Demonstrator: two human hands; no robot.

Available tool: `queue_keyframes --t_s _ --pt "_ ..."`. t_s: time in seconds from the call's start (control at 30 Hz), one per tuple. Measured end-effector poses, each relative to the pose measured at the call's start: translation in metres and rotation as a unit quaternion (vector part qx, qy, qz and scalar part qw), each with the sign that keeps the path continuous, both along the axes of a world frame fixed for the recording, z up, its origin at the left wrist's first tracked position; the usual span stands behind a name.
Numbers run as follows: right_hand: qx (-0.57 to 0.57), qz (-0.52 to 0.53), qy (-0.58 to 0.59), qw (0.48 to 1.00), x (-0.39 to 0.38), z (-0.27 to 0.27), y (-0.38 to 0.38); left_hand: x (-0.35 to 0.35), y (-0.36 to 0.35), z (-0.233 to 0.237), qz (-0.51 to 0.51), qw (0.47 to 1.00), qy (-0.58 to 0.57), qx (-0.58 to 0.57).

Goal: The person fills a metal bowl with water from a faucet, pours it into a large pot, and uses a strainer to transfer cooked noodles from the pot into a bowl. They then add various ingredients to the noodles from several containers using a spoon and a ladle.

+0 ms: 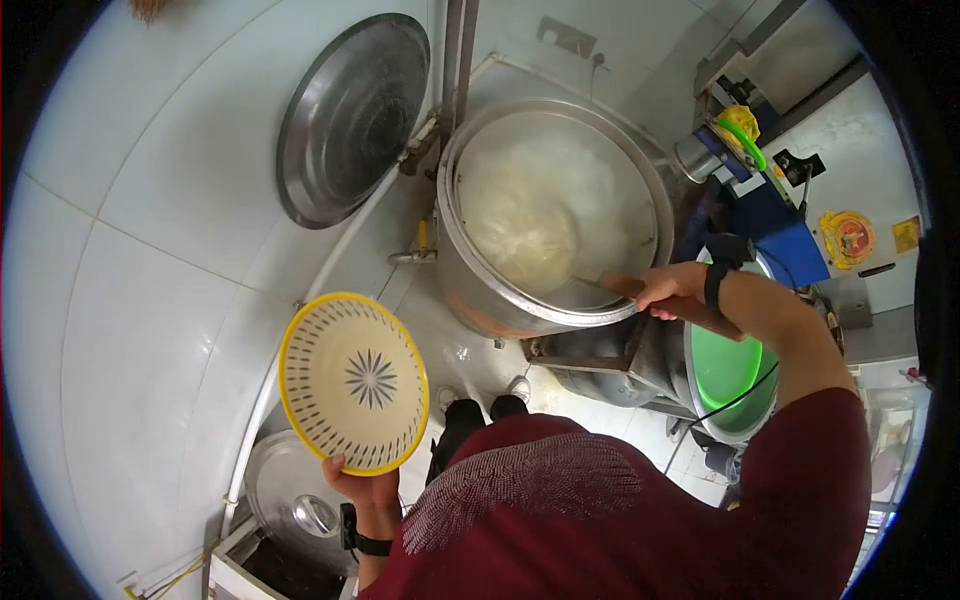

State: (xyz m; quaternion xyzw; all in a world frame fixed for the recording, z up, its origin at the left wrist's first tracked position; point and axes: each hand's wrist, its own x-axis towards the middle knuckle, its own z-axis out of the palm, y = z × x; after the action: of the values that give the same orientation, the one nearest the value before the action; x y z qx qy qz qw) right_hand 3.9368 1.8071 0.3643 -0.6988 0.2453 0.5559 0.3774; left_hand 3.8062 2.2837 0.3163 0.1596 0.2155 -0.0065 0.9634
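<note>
My left hand (pixel 362 485) grips the lower rim of a cream bowl (pixel 330 350) with a yellow edge and dark dashes round a starburst. The bowl is tilted, its inside towards me, and nothing shows in it. My right hand (pixel 668 289) is closed round a long wooden-handled utensil (pixel 712 319) at the near right rim of a large metal pot (pixel 470 262). The utensil's far end reaches into the pot, where its shape cannot be made out. Cloudy whitish liquid (pixel 600 200) fills the pot, with a pale mass (pixel 525 240) in it, blurred as if by steam.
A big round metal lid (pixel 355 120) leans on the tiled wall at left. A smaller lidded pot (pixel 280 480) stands below it. A green basin (pixel 728 375) sits at right, near a blue machine (pixel 790 243). A white pipe (pixel 340 245) runs along the wall.
</note>
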Motion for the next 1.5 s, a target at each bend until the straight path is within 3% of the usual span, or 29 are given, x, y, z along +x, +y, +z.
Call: queue_keyframes --t_s 0.03,0.1,0.23,0.3,0.5,0.67,0.77,0.8,0.83,0.9,0.97,1.03,1.07,1.23,1.3,1.47,1.5 --pt "0.0 -0.001 -0.002 1.0 -0.002 -0.013 0.0 -0.002 -0.001 0.0 0.019 1.0 0.01 0.014" --pt "0.065 -0.103 0.022 0.992 -0.004 -0.041 -0.003 0.001 -0.005 0.006 0.011 1.0 0.002 0.001" --pt "0.048 -0.165 -0.013 0.985 -0.022 -0.038 0.014 0.01 -0.009 0.026 -0.007 1.0 -0.018 0.025" --pt "0.136 -0.204 -0.082 0.966 -0.035 -0.037 0.026 0.014 -0.005 0.025 -0.026 0.999 -0.029 0.037" --pt "0.074 -0.227 -0.158 0.958 -0.065 -0.017 0.06 0.041 -0.016 0.029 -0.096 0.995 -0.021 -0.005" --pt "0.195 -0.403 -0.101 0.888 -0.091 0.021 0.059 0.049 -0.023 0.02 -0.138 0.99 -0.036 -0.026" --pt "0.152 -0.459 -0.038 0.875 -0.084 0.045 0.058 0.05 -0.027 0.02 -0.145 0.988 -0.04 -0.037" --pt "0.176 -0.494 0.006 0.851 -0.078 0.024 0.046 0.048 -0.026 0.018 -0.131 0.99 -0.04 -0.018" --pt "0.176 -0.492 0.008 0.853 -0.075 0.012 0.031 0.046 -0.025 0.017 -0.115 0.992 -0.041 0.002" --pt "0.136 -0.397 -0.07 0.905 -0.059 0.011 0.019 0.04 -0.022 0.016 -0.088 0.996 -0.033 0.009" --pt "0.133 -0.381 -0.068 0.912 -0.034 -0.022 -0.001 0.031 -0.019 0.015 -0.057 0.998 -0.027 0.015" --pt "-0.012 -0.141 -0.196 0.97 -0.013 -0.043 -0.005 0.025 -0.011 0.005 -0.029 0.999 -0.021 -0.021" --pt "-0.018 -0.142 -0.205 0.968 -0.01 -0.067 -0.012 0.023 -0.01 0.004 -0.023 0.999 -0.016 -0.018" --pt "-0.04 -0.122 -0.253 0.959 -0.019 -0.064 0.023 0.019 -0.016 0.019 -0.023 1.0 0.003 -0.001" --pt "0.033 -0.242 -0.231 0.942 -0.033 -0.045 0.035 0.022 -0.021 0.026 -0.038 0.998 -0.015 0.046" --pt "0.07 -0.278 -0.212 0.934 -0.077 -0.013 0.035 0.036 -0.03 0.036 -0.099 0.993 -0.054 0.039" --pt "0.13 -0.332 -0.192 0.914 -0.085 -0.004 0.033 0.039 -0.031 0.037 -0.117 0.991 -0.053 0.032"
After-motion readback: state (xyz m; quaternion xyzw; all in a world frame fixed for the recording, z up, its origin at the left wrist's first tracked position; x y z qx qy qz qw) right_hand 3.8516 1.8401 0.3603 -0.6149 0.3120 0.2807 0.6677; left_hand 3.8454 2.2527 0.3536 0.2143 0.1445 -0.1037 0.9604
